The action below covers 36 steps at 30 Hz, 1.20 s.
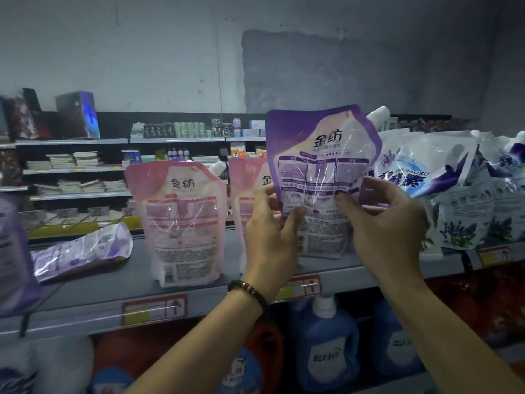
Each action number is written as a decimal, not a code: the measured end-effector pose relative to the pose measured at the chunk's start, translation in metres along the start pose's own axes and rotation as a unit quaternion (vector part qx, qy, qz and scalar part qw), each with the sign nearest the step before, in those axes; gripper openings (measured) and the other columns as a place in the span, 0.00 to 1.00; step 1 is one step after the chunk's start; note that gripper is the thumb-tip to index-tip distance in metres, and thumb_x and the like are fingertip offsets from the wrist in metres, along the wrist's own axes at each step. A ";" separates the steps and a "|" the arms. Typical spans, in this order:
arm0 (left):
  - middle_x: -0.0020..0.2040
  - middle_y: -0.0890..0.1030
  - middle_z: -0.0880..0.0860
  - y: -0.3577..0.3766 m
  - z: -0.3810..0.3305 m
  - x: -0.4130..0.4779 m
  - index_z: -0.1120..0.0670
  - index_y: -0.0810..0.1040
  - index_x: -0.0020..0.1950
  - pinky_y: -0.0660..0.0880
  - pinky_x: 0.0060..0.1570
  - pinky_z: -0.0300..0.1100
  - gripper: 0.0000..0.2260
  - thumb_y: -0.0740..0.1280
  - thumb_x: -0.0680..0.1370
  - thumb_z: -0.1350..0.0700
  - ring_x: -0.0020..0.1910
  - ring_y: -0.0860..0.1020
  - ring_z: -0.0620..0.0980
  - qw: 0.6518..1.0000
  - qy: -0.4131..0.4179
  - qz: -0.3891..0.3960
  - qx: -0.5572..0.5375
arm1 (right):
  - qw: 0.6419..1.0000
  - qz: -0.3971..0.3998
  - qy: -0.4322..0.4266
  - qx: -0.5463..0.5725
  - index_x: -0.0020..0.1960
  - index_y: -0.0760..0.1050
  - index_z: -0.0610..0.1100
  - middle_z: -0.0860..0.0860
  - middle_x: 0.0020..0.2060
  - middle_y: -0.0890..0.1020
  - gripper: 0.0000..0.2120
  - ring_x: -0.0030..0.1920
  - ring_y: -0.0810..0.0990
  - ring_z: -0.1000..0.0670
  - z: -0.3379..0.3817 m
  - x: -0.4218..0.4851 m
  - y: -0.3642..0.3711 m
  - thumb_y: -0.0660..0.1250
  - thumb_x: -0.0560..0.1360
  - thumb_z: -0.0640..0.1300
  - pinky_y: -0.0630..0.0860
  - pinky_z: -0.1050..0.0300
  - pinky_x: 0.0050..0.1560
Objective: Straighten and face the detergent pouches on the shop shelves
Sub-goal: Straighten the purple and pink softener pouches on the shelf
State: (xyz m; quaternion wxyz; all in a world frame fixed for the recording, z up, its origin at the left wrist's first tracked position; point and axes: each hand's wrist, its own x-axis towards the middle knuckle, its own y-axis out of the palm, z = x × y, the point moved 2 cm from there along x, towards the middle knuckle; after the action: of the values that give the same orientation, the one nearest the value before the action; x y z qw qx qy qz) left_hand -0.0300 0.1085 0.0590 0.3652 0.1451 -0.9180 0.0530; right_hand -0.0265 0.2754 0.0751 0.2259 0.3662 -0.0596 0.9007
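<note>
I see my left hand [270,231] and right hand [383,223] gripping one purple pouch [321,166] marked 金纺, thumbs on its face and fingers curled behind its lower sides. It stands upright over the shelf [113,291], right of middle; I cannot tell if its base touches. Two pink pouches [179,223] with the same 金纺 mark stand to its left, the nearer one half hidden behind my left hand. One more purple pouch lying flat [82,248] is near the shelf's left end, with bare shelf between it and the pink ones. At the right end lean white lavender pouches [426,166], lettered JIAOSU. Three price tags [154,309] sit on the front edge.
</note>
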 end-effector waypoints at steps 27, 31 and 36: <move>0.53 0.85 0.41 -0.298 -0.004 -0.047 0.49 0.74 0.66 0.80 0.41 0.36 0.12 0.68 0.84 0.59 0.47 0.84 0.43 0.973 0.021 -0.159 0.166 | 0.976 0.160 0.036 0.146 0.54 0.79 0.56 0.59 0.44 0.86 0.16 0.42 0.86 0.59 0.099 -0.164 0.215 0.82 0.72 0.49 0.86 0.55 0.43; 0.51 0.85 0.45 -0.324 0.008 -0.050 0.48 0.72 0.64 0.79 0.40 0.35 0.12 0.69 0.84 0.60 0.45 0.84 0.43 0.968 0.016 -0.173 0.180 | 0.972 0.169 0.046 0.158 0.54 0.78 0.57 0.57 0.45 0.87 0.17 0.45 0.86 0.57 0.095 -0.179 0.243 0.82 0.71 0.50 0.86 0.50 0.46; 0.52 0.84 0.46 -0.346 0.030 -0.049 0.53 0.72 0.68 0.80 0.41 0.36 0.14 0.68 0.84 0.60 0.47 0.84 0.42 0.961 0.004 -0.178 0.212 | 0.974 0.166 0.051 0.146 0.55 0.79 0.57 0.56 0.48 0.87 0.18 0.52 0.86 0.54 0.080 -0.194 0.269 0.83 0.70 0.51 0.85 0.44 0.52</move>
State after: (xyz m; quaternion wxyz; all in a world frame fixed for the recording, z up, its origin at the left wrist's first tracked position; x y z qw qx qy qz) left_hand 0.0895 -0.2161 0.0004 0.3335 0.3801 -0.8435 0.1809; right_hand 0.0249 -0.0569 0.0151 0.0207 0.3336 0.0241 0.9422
